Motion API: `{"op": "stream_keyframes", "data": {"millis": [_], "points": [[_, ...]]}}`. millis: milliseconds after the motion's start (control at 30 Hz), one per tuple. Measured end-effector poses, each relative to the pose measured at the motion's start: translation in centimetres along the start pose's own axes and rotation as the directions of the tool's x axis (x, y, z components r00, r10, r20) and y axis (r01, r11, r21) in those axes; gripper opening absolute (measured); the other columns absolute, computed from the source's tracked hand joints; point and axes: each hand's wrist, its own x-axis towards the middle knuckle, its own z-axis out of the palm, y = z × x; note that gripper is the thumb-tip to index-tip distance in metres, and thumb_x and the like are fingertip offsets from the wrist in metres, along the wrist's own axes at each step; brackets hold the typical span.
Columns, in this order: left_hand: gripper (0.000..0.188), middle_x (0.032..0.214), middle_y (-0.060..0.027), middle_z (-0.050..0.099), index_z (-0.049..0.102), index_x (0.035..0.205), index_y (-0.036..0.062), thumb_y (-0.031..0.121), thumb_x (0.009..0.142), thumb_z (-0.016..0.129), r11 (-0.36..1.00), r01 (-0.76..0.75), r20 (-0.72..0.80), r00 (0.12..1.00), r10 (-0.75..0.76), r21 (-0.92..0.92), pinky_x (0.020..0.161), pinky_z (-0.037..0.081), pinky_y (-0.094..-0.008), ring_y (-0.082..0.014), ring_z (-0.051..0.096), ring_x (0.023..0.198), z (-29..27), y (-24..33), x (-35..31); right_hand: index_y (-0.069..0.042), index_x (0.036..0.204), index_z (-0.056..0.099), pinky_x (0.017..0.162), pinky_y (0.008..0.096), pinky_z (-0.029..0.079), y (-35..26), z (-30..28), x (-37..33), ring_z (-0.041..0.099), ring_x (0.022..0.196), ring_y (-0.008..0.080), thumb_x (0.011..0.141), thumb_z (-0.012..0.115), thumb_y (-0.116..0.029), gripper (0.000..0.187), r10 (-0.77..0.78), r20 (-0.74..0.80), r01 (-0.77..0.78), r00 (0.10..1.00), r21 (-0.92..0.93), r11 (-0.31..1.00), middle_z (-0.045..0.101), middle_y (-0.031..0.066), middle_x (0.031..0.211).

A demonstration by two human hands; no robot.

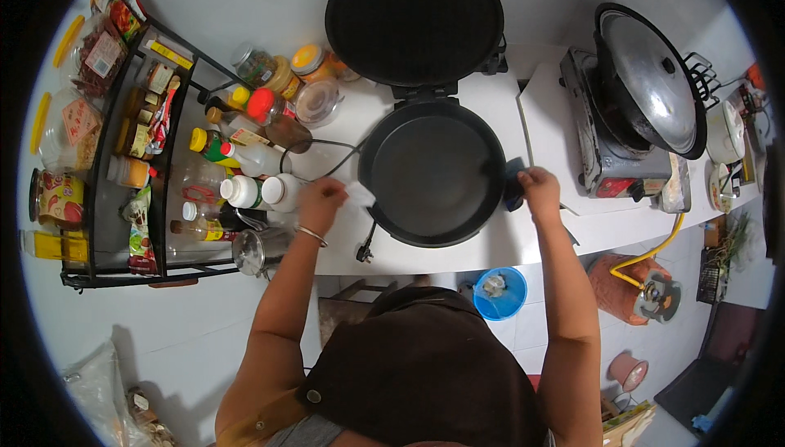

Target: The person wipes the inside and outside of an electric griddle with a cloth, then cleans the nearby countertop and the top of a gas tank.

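An electric baking pan (433,175), round, black and deep-sided, lies in front of me with its round lid (414,22) tipped up at the back. My left hand (320,204) is closed in a pinch on a white piece of tissue (360,194) at the pan's left rim. On the other side, my right hand (539,191) is closed on a dark blue piece (513,184) beside the right rim. Whether that piece is a cloth or a handle I cannot tell. The pan's inside looks dark and bare. Its plug (365,252) rests on the white counter (343,264).
Bottles and jars (274,116) crowd the counter's left side by a black rack (163,202). On the right, a gas stove (605,170) bears a wok with a metal lid (654,79). Below the counter are a blue bin (513,304) and a gas cylinder (625,287).
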Motion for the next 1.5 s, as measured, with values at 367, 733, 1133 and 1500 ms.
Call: {"op": "stream_keyframes", "data": {"millis": [367, 733, 1133, 1500], "points": [[0.013, 0.089, -0.0072, 0.064, 0.06, 0.095, -0.0025, -0.003, 0.083, 0.062, 0.584, 0.15, 0.167, 0.986, -0.025, -0.797, 0.073, 0.052, -0.0281, -0.0179, 0.063, 0.079, 3.2, 8.4, 5.8, -0.003, 0.102, 0.069, 0.078, 0.0349, 0.053, -10.0, 2.4, 1.4, 0.066, 0.089, 0.0315, 0.077, 0.07, -0.003, 0.025, -0.541, -0.108, 0.526, 0.834, -0.136, 0.839, 0.07, 0.0143, 0.099], [0.015, 0.101, -0.0107, 0.066, 0.061, 0.101, 0.0011, 0.004, 0.086, 0.062, 0.322, 0.423, 0.447, 0.895, -0.001, -0.847, 0.086, 0.051, -0.0332, -0.021, 0.065, 0.093, 6.1, 8.7, 3.0, -0.002, 0.1, 0.071, 0.063, 0.0273, 0.051, -12.9, 12.6, -4.2, 0.062, 0.068, 0.0163, 0.078, 0.07, 0.002, 0.023, -0.503, 0.081, 0.471, 0.861, 0.249, 0.846, 0.068, 0.0129, 0.092], [0.008, 0.09, -0.0053, 0.065, 0.063, 0.096, 0.0004, 0.002, 0.088, 0.063, 0.761, 0.147, -0.033, 0.976, -0.216, -0.632, 0.079, 0.048, -0.0245, -0.0123, 0.061, 0.083, 2.5, -2.9, -5.9, 0.003, 0.105, 0.066, 0.092, 0.0407, 0.046, -11.1, 17.8, 6.4, 0.059, 0.101, 0.037, 0.078, 0.054, 0.007, 0.03, -0.74, 0.208, 0.735, 0.639, -0.45, 0.508, 0.064, 0.021, 0.112], [0.01, 0.087, -0.0075, 0.065, 0.064, 0.093, 0.0009, 0.0, 0.083, 0.063, 0.992, -0.028, -0.23, 0.973, -0.001, -0.123, 0.073, 0.049, -0.028, -0.0167, 0.062, 0.079, 2.7, -10.1, -9.4, -0.004, 0.096, 0.067, 0.078, 0.041, 0.042, -11.4, 19.8, 7.0, 0.054, 0.093, 0.0298, 0.087, 0.053, -0.013, 0.019, -0.671, 0.324, 0.563, 0.667, -0.809, 0.169, 0.06, 0.0111, 0.096]]}}
